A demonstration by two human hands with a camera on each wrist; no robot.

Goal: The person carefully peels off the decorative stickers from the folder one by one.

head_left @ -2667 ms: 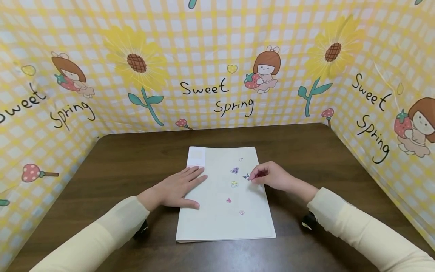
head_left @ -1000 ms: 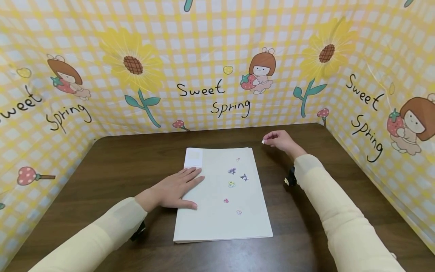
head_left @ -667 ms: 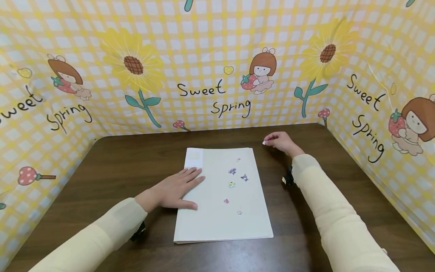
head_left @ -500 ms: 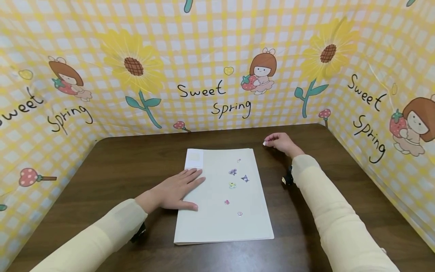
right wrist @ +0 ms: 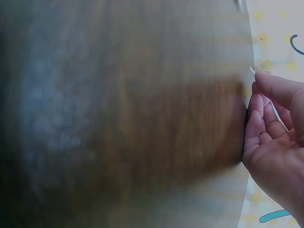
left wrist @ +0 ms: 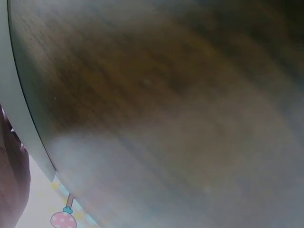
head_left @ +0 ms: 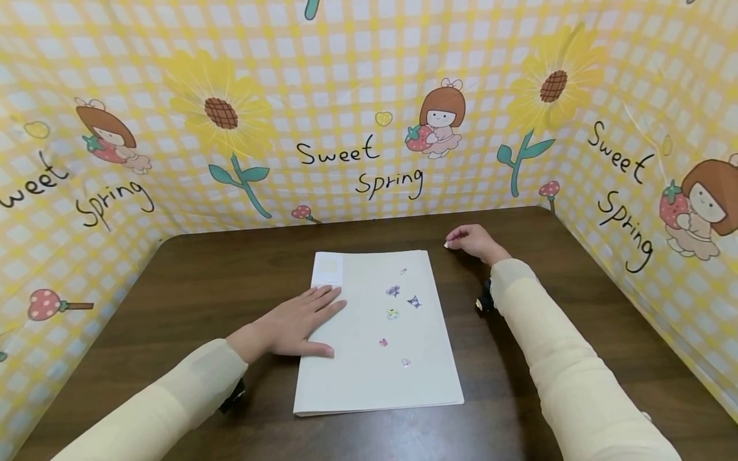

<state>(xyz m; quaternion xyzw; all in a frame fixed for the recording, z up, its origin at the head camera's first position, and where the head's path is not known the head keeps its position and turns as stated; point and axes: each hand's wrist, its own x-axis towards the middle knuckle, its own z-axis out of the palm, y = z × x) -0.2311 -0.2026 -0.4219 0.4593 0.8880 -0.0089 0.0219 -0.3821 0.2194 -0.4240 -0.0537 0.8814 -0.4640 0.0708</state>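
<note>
My left hand (head_left: 296,322) lies flat with fingers spread on the left side of a white folder or sheaf of large paper (head_left: 357,384). Several small cartoon stickers dot its right half, among them a purple one (head_left: 393,291), a dark-eared one (head_left: 414,301), a yellow-green one (head_left: 393,314) and a pink one (head_left: 383,342). Beyond the far right corner, my right hand (head_left: 475,242) pinches a tiny white piece (head_left: 446,244) between thumb and fingertips, low over the table. In the right wrist view only a sliver of that white piece shows at the fingertips; its kind cannot be told.
The dark wooden table (head_left: 230,262) carries the paper near its middle. A yellow checked cloth (head_left: 346,83) printed with flowers and lettering walls off the back and both sides. A white label-like rectangle (head_left: 327,269) sits at the paper's far left corner.
Earlier my right hand was at the dark-eared sticker on the paper; it then moved away to the far right with the white piece and has stayed there. My left hand has kept its place.
</note>
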